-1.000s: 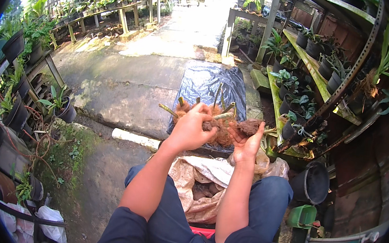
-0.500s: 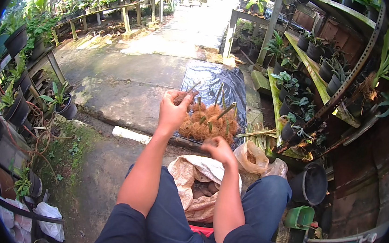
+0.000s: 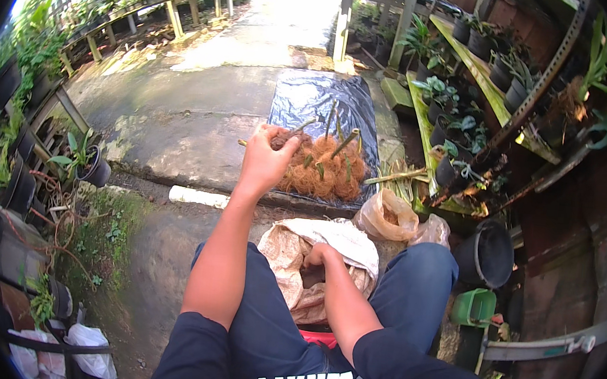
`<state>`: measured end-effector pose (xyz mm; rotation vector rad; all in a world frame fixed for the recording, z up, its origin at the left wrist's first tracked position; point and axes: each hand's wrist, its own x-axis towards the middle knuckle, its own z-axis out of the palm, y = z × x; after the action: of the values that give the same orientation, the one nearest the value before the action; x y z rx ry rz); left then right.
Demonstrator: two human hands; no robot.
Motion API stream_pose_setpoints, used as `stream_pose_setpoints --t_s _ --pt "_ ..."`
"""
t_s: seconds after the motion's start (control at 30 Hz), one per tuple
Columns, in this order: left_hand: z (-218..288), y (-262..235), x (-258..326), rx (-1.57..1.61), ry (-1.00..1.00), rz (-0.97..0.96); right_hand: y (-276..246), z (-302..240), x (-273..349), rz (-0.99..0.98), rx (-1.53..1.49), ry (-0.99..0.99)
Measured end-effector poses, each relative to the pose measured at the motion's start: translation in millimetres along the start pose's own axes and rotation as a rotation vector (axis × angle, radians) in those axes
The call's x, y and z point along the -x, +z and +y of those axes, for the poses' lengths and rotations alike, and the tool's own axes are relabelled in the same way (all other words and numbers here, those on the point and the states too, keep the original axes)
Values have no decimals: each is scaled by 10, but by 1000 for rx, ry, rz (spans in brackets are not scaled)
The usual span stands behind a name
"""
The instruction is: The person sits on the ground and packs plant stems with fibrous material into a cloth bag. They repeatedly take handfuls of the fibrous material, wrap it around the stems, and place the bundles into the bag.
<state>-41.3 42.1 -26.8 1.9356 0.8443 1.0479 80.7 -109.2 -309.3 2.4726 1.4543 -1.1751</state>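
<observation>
My left hand (image 3: 264, 160) is closed round a stem cutting with a dark brown clump (image 3: 280, 140) about it. One end of the green stem pokes out on the right of the fingers, another on the left. Just beyond lie several fibre-wrapped cuttings (image 3: 322, 180), orange-brown balls with green stems standing up, bunched on a black plastic sheet (image 3: 298, 94). My right hand (image 3: 318, 255) reaches down into an open, off-white woven sack (image 3: 283, 244) between my knees. Its fingers are hidden inside, so what they touch cannot be seen.
Right of the sack stand a clear plastic bag (image 3: 387, 216) with brown material, a black bucket (image 3: 486, 252) and a green container (image 3: 473, 307). A white pipe piece (image 3: 198, 197) lies on the left. Shelves of potted plants (image 3: 501, 70) flank both sides.
My right hand has gone from above the sack's far rim down into its mouth. My left hand still grips the cutting, and the whole view has shifted slightly.
</observation>
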Motion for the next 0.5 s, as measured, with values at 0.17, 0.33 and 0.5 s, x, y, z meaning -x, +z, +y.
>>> stream_pose_setpoints --t_s 0.17,0.33,0.5 --pt "5 93 5 -169 148 -95 -261 8 -221 337 -486 76" --pt "41 164 135 -338 112 -127 -1126 -556 487 335 -1429 -309" --pt "99 312 173 -384 106 -172 -1465 -755 992 351 -1733 -646"
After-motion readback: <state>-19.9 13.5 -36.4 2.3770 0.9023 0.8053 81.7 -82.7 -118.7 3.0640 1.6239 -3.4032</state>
